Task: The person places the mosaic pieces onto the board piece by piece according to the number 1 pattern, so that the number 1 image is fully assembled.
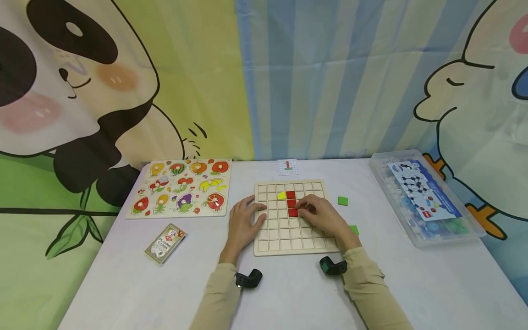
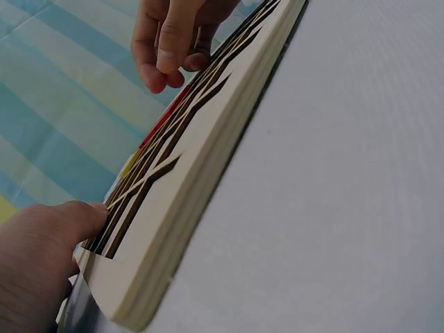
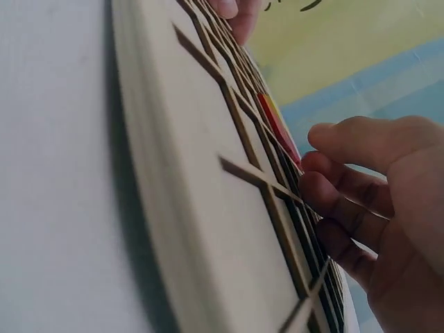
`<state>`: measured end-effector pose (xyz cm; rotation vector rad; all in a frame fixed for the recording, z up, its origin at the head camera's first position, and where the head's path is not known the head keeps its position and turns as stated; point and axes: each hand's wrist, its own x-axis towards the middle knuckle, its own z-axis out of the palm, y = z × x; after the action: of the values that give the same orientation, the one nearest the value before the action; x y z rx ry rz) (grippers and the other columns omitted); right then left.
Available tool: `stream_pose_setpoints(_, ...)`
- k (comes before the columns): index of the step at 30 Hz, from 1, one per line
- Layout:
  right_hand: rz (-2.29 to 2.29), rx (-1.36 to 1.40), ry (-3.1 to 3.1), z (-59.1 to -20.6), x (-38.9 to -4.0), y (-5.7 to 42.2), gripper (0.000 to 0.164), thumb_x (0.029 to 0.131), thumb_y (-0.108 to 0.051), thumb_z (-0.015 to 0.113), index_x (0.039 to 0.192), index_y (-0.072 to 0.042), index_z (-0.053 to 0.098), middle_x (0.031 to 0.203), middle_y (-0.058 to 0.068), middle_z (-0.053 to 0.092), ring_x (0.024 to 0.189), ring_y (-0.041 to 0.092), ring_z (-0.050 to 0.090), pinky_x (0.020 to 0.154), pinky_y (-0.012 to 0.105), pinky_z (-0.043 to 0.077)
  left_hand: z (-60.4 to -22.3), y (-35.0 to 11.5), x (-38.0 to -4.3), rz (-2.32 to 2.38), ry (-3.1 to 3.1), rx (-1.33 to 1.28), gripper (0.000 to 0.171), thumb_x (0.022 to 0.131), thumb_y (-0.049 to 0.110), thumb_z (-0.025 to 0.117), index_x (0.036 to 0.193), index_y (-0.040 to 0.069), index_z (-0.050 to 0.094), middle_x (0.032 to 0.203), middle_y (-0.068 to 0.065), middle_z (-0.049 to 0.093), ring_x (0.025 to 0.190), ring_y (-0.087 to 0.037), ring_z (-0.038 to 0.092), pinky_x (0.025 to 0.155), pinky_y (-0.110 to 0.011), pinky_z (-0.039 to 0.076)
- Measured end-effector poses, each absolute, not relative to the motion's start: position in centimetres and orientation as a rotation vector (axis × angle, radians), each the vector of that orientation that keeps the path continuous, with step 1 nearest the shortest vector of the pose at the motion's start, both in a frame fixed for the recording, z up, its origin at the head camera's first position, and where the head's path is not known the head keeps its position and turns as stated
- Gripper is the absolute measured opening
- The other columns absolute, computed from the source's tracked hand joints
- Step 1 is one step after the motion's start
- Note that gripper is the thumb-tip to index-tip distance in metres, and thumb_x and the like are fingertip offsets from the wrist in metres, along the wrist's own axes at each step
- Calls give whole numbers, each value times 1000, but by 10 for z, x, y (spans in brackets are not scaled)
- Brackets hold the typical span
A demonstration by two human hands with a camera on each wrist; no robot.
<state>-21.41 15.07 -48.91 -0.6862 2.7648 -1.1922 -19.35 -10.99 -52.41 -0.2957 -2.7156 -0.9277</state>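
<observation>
A square wooden grid board (image 1: 272, 247) lies on the white table. Three red square tiles (image 1: 293, 212) sit in a column in its cells, with a yellow tile (image 1: 282, 195) left of the top one. My left hand (image 1: 244, 222) rests at the board's left edge, its thumb (image 2: 87, 220) over the grid. On the other side, my right hand (image 1: 321, 214) has its fingertips right at the lower red tiles, fingers loosely bent. No tile shows between those fingers (image 3: 322, 194) in the right wrist view.
Green tiles (image 1: 343, 200) lie right of the board, one partly behind my right wrist. A small pattern card (image 1: 288, 167) is beyond it. Left are a fruit puzzle board (image 1: 167, 211) and a card box (image 1: 166, 244). A clear plastic case (image 1: 426, 197) lies far right.
</observation>
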Motion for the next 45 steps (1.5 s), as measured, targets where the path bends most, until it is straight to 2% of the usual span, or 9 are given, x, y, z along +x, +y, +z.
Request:
stream_pose_setpoints(5, -1226, -638, 2757, -485, -214, 161, 17, 92, -21, 61, 108, -15, 64, 98, -4, 63, 83, 12, 56, 74, 26, 49, -525, -110, -193, -926, -2716, -289, 21, 87, 30, 65, 107, 25, 68, 140, -8, 49, 133, -29, 40, 111, -53, 25)
stream_pose_setpoints(10, -1252, -611, 2790, -483, -216, 178, 19, 92, -18, 60, 110, -11, 62, 100, 1, 63, 88, 13, 57, 78, 28, 50, -526, -109, -193, -937, -2712, -292, 21, 87, 30, 65, 107, 24, 68, 140, -8, 49, 133, -29, 39, 111, -53, 25)
stream_pose_setpoints(23, -1264, -437, 2942, -486, -222, 215, 20, 93, -17, 59, 110, -7, 62, 103, 10, 64, 94, 23, 59, 83, 42, 50, -526, -110, -192, -934, -2700, -306, 20, 87, 30, 65, 106, 25, 68, 140, -9, 50, 133, -30, 40, 110, -54, 25)
stream_pose_setpoints(30, -1275, -316, 2975, -491, -224, 234, 18, 92, -12, 59, 108, -5, 61, 107, 13, 60, 98, 26, 56, 86, 45, 47, -526, -110, -191, -931, -2698, -303, 20, 87, 29, 66, 106, 24, 68, 139, -9, 50, 133, -30, 40, 110, -54, 26)
stream_pose_setpoints(40, -1214, -216, 2939, -495, -224, 246, 31, 88, -11, 63, 117, 2, 59, 117, 21, 54, 111, 39, 53, 96, 54, 43, -525, -110, -192, -936, -2691, -309, 20, 87, 29, 66, 106, 24, 69, 139, -9, 50, 132, -30, 40, 110, -54, 26)
stream_pose_setpoints(45, -1146, -226, 2936, -495, -224, 246, 37, 88, -10, 63, 121, 3, 58, 118, 22, 53, 112, 40, 52, 96, 53, 43, -524, -110, -192, -924, -2689, -312, 20, 87, 28, 66, 106, 24, 68, 139, -9, 50, 132, -30, 41, 110, -55, 27)
